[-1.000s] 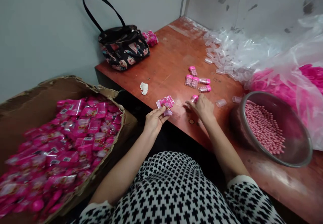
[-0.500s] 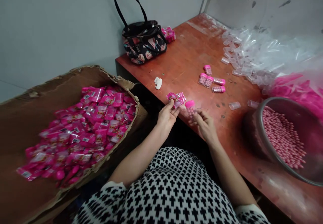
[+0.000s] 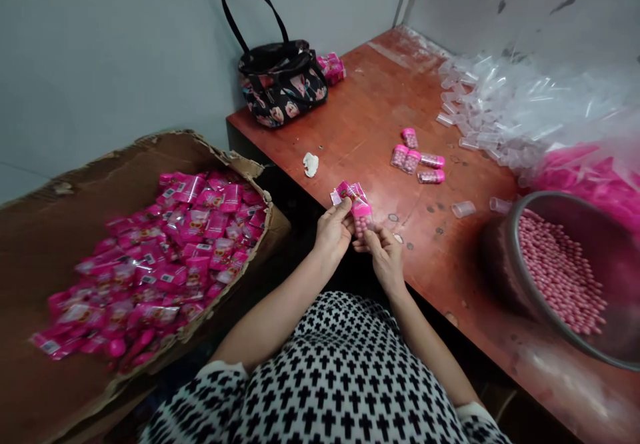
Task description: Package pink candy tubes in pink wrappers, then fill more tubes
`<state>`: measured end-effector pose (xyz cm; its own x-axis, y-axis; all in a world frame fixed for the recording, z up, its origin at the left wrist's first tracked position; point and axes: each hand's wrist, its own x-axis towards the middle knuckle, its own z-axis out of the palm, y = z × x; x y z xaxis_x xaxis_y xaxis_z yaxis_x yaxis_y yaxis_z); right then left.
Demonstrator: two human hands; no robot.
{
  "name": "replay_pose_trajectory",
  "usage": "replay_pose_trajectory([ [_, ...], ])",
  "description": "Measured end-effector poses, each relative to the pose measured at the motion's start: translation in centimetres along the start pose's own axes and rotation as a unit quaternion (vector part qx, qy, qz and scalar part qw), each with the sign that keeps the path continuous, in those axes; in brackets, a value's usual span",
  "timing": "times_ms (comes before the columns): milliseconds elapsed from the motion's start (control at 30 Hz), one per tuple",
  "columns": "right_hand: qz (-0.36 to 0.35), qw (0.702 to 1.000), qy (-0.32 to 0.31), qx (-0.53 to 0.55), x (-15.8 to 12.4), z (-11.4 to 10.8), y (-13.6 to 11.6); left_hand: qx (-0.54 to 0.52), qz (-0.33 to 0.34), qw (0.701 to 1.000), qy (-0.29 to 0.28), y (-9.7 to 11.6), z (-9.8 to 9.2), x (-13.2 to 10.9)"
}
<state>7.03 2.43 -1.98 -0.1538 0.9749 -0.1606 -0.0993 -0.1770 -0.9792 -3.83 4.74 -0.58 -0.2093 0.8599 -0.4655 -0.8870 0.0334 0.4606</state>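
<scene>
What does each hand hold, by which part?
Right hand: clear cylindrical plastic bottle of pink beads, near its base. Left hand: pink plastic packet, by its near edge.

1. bottle (image 3: 363, 224): clear, smooth plastic with a gloss.
2. sachet (image 3: 356, 191): shiny, creased plastic film.
3. packets (image 3: 193, 227): glossy, wrinkled film.
4. box (image 3: 160, 140): matt cardboard, rough and ragged along the rim.
5. table (image 3: 370, 124): smooth, scuffed, with a dull sheen.
6. basin (image 3: 513, 251): smooth, apparently plastic.
7. beads (image 3: 557, 274): smooth, with a soft shine.
8. tubes (image 3: 483, 139): see-through, glossy plastic.
9. top (image 3: 345, 371): matt, soft-looking cloth.
</scene>
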Motion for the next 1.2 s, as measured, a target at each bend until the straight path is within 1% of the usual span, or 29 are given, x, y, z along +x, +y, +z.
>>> replay_pose_trajectory([
  [100, -0.004, 1.000, -0.006, -0.002, 0.1, -0.1, 0.0, 0.048, 0.010, 0.998, -0.039, 0.3, 0.0, -0.1],
  [200, -0.025, 1.000, 0.005, -0.014, 0.1, -0.1, 0.2, 0.097, 0.009, 0.993, -0.072, 0.6, 0.0, -0.1],
  [333, -0.065, 0.997, 0.018, -0.035, 0.0, -0.3, 0.6, 0.126, -0.011, 0.989, -0.082, 0.6, 0.1, 0.0],
  [400, -0.071, 0.996, 0.022, -0.042, 0.1, -0.5, 0.6, 0.140, -0.024, 0.986, -0.085, 0.6, 0.1, 0.1],
  [500, -0.036, 0.999, 0.003, -0.004, 0.2, -0.6, 0.4, 0.176, -0.023, 0.980, -0.085, 0.7, 0.0, 0.3],
  [600, 0.001, 0.999, -0.010, 0.054, 0.5, -0.5, 0.2, 0.206, 0.000, 0.975, -0.081, 0.7, 0.0, 0.4],
  [700, -0.021, 0.998, 0.014, 0.051, 0.5, -0.2, 0.1, 0.195, 0.018, 0.978, -0.071, 0.6, 0.0, 0.4],
  [767, -0.042, 0.998, 0.023, 0.040, 0.5, -0.1, 0.0, 0.180, 0.006, 0.981, -0.070, 0.6, 0.1, 0.3],
  [833, -0.049, 0.998, 0.018, 0.039, 0.4, -0.1, -0.1, 0.176, -0.009, 0.982, -0.075, 0.5, 0.1, 0.2],
  [1033, -0.008, 0.994, 0.018, 0.105, 1.1, -0.4, 0.0, 0.230, -0.014, 0.966, -0.116, -0.1, -0.8, -0.4],
  [1133, 0.005, 0.993, 0.011, 0.120, 1.5, -0.5, 0.0, 0.227, -0.016, 0.967, -0.117, -0.1, -1.0, -0.8],
  [1200, 0.009, 0.994, -0.010, 0.111, 1.5, -0.6, -0.1, 0.217, -0.018, 0.970, -0.112, 0.2, -0.9, -1.0],
])
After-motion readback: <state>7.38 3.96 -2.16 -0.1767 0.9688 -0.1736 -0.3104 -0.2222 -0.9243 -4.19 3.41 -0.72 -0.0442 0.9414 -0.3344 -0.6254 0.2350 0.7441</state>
